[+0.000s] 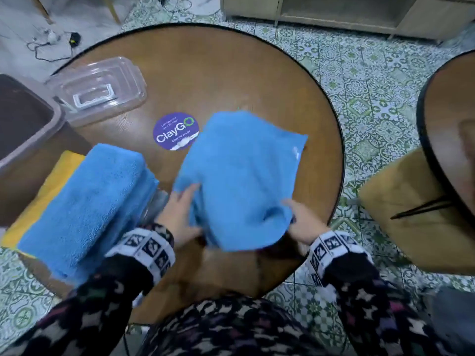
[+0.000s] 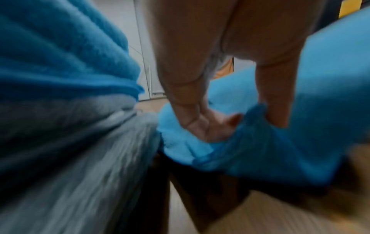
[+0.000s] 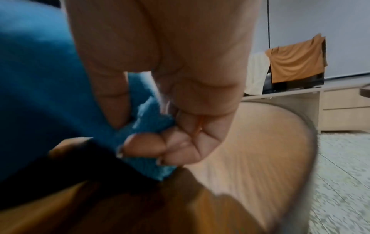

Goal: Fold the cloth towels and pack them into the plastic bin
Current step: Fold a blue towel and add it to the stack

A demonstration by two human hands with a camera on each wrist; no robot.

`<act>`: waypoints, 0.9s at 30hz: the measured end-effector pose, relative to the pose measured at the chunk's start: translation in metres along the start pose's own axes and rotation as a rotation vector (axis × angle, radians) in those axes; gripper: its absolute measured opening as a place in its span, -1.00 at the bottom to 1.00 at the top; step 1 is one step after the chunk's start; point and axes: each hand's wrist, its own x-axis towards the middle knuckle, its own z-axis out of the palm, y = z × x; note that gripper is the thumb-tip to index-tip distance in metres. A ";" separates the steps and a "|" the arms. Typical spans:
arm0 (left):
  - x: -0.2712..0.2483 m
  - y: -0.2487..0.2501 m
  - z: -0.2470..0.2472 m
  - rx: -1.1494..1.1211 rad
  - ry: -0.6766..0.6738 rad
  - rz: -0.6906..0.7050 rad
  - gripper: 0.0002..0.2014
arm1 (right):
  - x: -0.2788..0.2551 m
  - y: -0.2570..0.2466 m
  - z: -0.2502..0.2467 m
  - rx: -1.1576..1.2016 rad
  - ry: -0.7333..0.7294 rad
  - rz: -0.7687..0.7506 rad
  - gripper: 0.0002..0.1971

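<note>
Towel in work: blue cloth towel (image 1: 241, 173), loose and rumpled, near edge raised off the round table (image 1: 231, 73), far part lying on the wood.
Right grip: right hand (image 1: 303, 222) pinches the near right corner, thumb and curled fingers (image 3: 144, 145) closed on the cloth.
Left grip: left hand (image 1: 180, 214) holds the near left edge; cloth bunched between thumb and fingers (image 2: 202, 125).
Lie from the grip: the towel runs away from both hands toward the far side of the table; held edge spans hand to hand, so the fold would likely carry the near edge forward over the far part.
Nearer hand: neither; both at the same edge.
Beside left grip: stack of folded towels (image 1: 84, 201), blue over yellow, just outside the left wrist.
Beyond the stack: plastic bin (image 1: 28, 140), further left; left hand closer.
Far left: clear lid (image 1: 100, 88), beyond a round sticker (image 1: 176, 131).
</note>
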 end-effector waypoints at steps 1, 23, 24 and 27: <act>-0.007 -0.008 0.010 0.081 -0.144 -0.066 -0.18 | -0.006 0.007 0.005 -0.086 -0.112 0.038 -0.84; -0.047 -0.022 0.056 0.576 -0.221 0.220 -0.28 | -0.039 0.028 -0.004 0.128 0.577 0.206 -0.80; -0.047 -0.031 0.056 0.485 -0.152 0.284 -0.41 | -0.040 0.031 -0.003 0.122 0.567 0.224 -0.82; -0.048 -0.042 0.057 0.316 -0.049 0.383 -0.83 | -0.040 0.038 0.002 0.134 0.527 0.257 -0.91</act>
